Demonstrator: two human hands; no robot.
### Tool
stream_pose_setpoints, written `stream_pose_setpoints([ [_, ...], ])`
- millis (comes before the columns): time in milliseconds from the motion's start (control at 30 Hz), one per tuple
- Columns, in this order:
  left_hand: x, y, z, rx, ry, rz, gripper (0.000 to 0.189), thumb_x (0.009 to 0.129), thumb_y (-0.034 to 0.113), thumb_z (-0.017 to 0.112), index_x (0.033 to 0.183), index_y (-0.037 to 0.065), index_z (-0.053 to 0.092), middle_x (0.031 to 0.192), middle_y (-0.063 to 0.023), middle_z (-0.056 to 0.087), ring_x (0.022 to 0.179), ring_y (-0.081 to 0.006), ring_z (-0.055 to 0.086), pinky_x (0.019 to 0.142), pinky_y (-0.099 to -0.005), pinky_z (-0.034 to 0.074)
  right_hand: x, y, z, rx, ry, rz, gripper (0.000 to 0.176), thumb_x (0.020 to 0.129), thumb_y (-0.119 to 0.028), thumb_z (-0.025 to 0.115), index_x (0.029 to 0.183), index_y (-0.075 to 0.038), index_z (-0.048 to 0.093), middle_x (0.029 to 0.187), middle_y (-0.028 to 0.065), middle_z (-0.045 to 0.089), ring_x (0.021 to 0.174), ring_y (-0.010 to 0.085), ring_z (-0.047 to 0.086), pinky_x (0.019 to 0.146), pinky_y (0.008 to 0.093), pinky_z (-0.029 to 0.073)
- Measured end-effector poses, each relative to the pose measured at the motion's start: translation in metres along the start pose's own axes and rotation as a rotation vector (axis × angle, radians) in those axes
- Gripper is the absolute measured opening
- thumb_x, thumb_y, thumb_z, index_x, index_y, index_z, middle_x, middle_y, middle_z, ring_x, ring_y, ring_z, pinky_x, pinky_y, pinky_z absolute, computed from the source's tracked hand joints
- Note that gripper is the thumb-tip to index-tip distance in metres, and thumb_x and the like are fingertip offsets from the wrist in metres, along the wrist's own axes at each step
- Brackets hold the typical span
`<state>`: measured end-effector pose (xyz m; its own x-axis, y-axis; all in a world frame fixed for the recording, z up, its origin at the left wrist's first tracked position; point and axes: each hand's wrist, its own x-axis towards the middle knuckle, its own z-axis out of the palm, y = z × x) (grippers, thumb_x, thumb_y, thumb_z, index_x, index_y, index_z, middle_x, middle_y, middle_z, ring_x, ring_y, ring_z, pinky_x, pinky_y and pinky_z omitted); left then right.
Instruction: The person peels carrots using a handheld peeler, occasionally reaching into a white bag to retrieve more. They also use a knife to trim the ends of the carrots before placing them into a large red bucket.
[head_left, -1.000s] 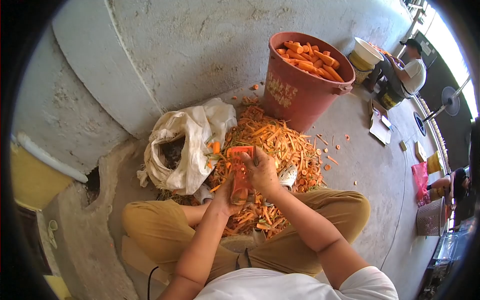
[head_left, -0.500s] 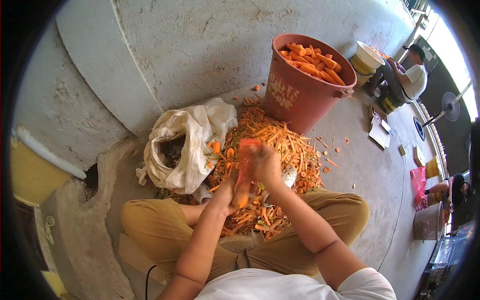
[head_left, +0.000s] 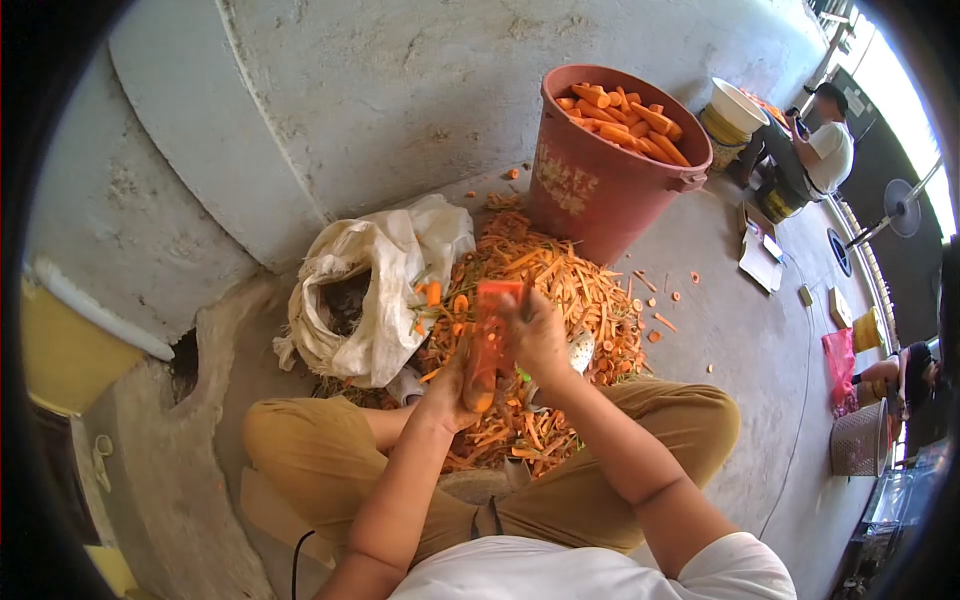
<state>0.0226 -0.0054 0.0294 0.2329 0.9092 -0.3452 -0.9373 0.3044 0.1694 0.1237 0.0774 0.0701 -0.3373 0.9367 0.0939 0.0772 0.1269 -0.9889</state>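
Observation:
My left hand (head_left: 449,395) is closed around the lower part of a large carrot (head_left: 490,345), which points up and away from me. Against the carrot's right side, my right hand (head_left: 540,340) is closed, its fingers curled and slightly blurred. A small bright green bit shows just below it; whatever it grips is mostly hidden. Under both hands spreads a heap of carrot peelings (head_left: 565,285) with cut-off ends, lying between my crossed legs and a bucket. To the left of the heap slumps a white woven sack (head_left: 385,255), its mouth gaping and dark inside.
A big red bucket (head_left: 610,190) full of peeled carrots stands beyond the heap, near the wall. At the far right, a person (head_left: 830,150) sits beside a white basin (head_left: 738,108). A fan (head_left: 902,210), a pink bag (head_left: 840,365) and a basket (head_left: 858,440) line the right side.
My right hand has shifted slightly along the carrot, and the green bit beneath it has come into view. My left hand keeps its hold in nearly the same place.

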Motion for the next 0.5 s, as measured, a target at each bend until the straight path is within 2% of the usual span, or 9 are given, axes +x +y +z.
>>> stream_pose_setpoints([
  [100, -0.008, -0.001, 0.018, 0.160, 0.200, 0.036, 0.034, 0.087, 0.037, 0.039, 0.100, 0.007, 0.048, 0.084, -0.0071, 0.057, 0.068, -0.0202, 0.058, 0.048, -0.0364, 0.049, -0.011, -0.004, 0.007, -0.247, -0.030, -0.050, 0.017, 0.082, -0.014, 0.053, 0.080, 0.002, 0.050, 0.063, 0.0161, 0.055, 0.052, 0.0241, 0.051, 0.051, 0.0327, 0.041],
  [200, -0.008, -0.002, 0.017, 0.176, 0.232, 0.036, 0.032, 0.088, 0.033, 0.035, 0.100, 0.007, 0.048, 0.086, -0.0076, 0.057, 0.067, -0.0195, 0.058, 0.048, -0.0362, 0.049, -0.014, -0.017, 0.008, -0.301, 0.026, -0.083, 0.019, 0.082, -0.016, 0.054, 0.077, 0.002, 0.049, 0.061, 0.0189, 0.053, 0.051, 0.0282, 0.048, 0.050, 0.0333, 0.040],
  [300, -0.005, -0.004, 0.011, 0.238, 0.217, 0.048, 0.033, 0.088, 0.034, 0.035, 0.099, 0.007, 0.049, 0.087, -0.0081, 0.057, 0.068, -0.0190, 0.058, 0.048, -0.0362, 0.049, -0.014, -0.018, 0.007, -0.230, 0.019, -0.004, 0.018, 0.082, -0.015, 0.053, 0.078, 0.002, 0.049, 0.062, 0.0196, 0.053, 0.051, 0.0276, 0.048, 0.049, 0.0327, 0.039],
  [400, -0.006, 0.002, 0.001, 0.176, -0.067, -0.015, 0.027, 0.088, 0.026, 0.040, 0.099, 0.004, 0.049, 0.088, -0.0095, 0.056, 0.078, -0.0173, 0.057, 0.066, -0.0296, 0.049, -0.008, -0.015, 0.002, -0.485, 0.032, -0.079, 0.016, 0.083, -0.014, 0.051, 0.081, 0.001, 0.052, 0.065, 0.0168, 0.056, 0.052, 0.0233, 0.050, 0.050, 0.0319, 0.040],
  [467, -0.015, -0.002, 0.000, 0.299, -0.079, -0.091, 0.031, 0.087, 0.030, 0.041, 0.100, 0.004, 0.050, 0.087, -0.0085, 0.056, 0.076, -0.0158, 0.057, 0.064, -0.0288, 0.049, 0.011, -0.019, -0.009, -0.120, 0.188, 0.099, 0.015, 0.084, -0.014, 0.049, 0.084, 0.000, 0.055, 0.064, 0.0127, 0.058, 0.051, 0.0170, 0.050, 0.049, 0.0305, 0.041],
  [500, -0.022, -0.005, 0.002, 0.361, -0.083, -0.129, 0.033, 0.087, 0.032, 0.042, 0.100, 0.003, 0.050, 0.087, -0.0079, 0.056, 0.076, -0.0151, 0.057, 0.063, -0.0284, 0.049, 0.023, -0.016, -0.022, -0.265, 0.300, 0.018, 0.016, 0.085, -0.015, 0.049, 0.083, -0.001, 0.056, 0.063, 0.0113, 0.058, 0.051, 0.0149, 0.050, 0.048, 0.0298, 0.040],
])
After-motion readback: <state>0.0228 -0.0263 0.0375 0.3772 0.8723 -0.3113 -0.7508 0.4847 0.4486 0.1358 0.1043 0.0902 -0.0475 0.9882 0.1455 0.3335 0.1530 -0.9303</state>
